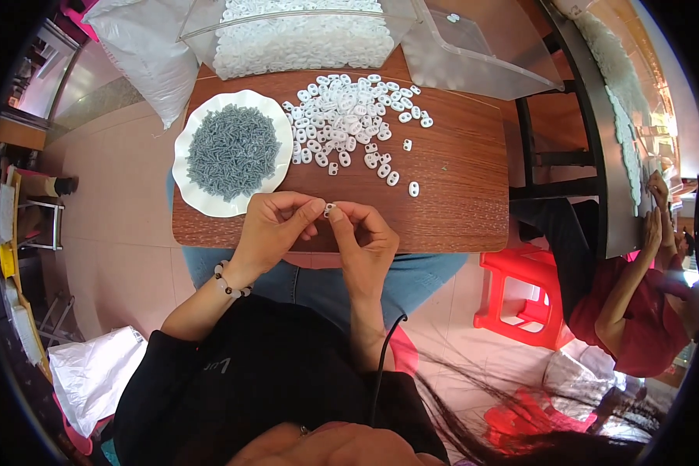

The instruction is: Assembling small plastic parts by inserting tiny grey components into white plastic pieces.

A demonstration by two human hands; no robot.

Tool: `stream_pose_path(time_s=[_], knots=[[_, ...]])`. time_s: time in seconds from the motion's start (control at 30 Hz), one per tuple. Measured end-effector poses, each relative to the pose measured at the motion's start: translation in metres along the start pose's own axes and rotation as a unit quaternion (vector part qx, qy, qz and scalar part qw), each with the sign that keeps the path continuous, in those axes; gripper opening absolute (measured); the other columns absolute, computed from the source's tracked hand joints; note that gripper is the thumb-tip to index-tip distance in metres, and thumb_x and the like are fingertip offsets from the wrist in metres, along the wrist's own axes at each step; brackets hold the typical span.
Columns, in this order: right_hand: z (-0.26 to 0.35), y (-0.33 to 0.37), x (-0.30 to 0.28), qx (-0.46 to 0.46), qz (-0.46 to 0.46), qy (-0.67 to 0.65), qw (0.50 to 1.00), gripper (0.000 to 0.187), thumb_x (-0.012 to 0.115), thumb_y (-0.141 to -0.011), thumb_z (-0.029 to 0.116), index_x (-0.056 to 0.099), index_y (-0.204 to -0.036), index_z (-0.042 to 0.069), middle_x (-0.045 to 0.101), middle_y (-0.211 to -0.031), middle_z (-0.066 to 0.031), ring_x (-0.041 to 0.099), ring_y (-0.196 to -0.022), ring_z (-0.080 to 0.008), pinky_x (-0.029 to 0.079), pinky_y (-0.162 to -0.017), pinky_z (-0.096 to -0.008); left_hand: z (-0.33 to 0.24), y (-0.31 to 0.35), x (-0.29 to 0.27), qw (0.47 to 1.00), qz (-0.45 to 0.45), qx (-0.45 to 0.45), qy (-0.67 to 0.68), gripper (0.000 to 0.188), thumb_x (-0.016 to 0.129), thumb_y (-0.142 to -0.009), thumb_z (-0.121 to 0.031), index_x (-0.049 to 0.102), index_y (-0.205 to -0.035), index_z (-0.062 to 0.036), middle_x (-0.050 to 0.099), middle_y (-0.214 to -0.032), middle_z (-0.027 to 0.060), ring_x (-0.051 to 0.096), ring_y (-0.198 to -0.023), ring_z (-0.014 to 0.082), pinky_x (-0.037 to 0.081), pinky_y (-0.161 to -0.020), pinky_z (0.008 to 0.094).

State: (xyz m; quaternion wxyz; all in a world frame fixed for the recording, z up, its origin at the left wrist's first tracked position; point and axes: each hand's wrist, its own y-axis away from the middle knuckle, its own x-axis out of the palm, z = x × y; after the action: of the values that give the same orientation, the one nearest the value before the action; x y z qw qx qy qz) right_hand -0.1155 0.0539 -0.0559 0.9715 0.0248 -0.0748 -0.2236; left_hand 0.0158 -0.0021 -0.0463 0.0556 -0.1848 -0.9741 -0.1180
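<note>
Over the near edge of a brown wood-grain table (466,175), two bare hands are meeting, fingertips to fingertips, at a small white two-holed piece (328,210). The right hand (365,241) is grasping it between thumb and forefinger. The left hand (276,229) is pinching thumb against finger at the piece's nine o'clock side; whether those tips are gripping its edge or something hidden, I cannot tell. A beaded bracelet (229,287) is circling the left wrist.

Counting the clock from the hands, with twelve straight ahead, a heap of similar white pieces (349,113) is lying at twelve, with strays resting toward two. At ten, a scalloped white plate (188,182) is holding a mound of small grey parts (233,151). Beyond the heap, also near twelve, a clear bin (202,37) is holding many more white pieces, and a second clear container (489,58) is sitting between one and two. Toward four, a red stool (524,299) is standing on the floor.
</note>
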Motion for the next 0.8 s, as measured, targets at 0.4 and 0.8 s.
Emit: stream_pose_path(time_s=[0.4,0.8], knots=[[-0.005,0.003,0.008,-0.043,-0.050,0.001,0.998,0.009,0.065,-0.086,0.001,0.066,-0.094,-0.003,0.065,-0.083,-0.0021,0.057,-0.075,-0.0053,0.046,-0.069,-0.0182,0.009,0.004,0.010,0.997,-0.056,-0.022,0.056,0.016,0.067,-0.088,-0.016,0.071,-0.088,-0.0013,0.065,-0.068,0.0027,0.053,-0.052,0.0032,0.041,-0.046,0.0165],[0.002,-0.007,0.002,-0.003,-0.029,-0.032,0.999,0.010,0.067,-0.086,0.005,0.068,-0.094,-0.001,0.063,-0.078,0.0027,0.051,-0.068,-0.0017,0.040,-0.060,-0.0158,-0.001,0.002,0.005,0.988,-0.005,-0.105,0.114,0.024,0.064,-0.091,-0.025,0.070,-0.089,-0.0016,0.065,-0.071,0.0025,0.053,-0.055,0.0037,0.041,-0.049,0.0170]])
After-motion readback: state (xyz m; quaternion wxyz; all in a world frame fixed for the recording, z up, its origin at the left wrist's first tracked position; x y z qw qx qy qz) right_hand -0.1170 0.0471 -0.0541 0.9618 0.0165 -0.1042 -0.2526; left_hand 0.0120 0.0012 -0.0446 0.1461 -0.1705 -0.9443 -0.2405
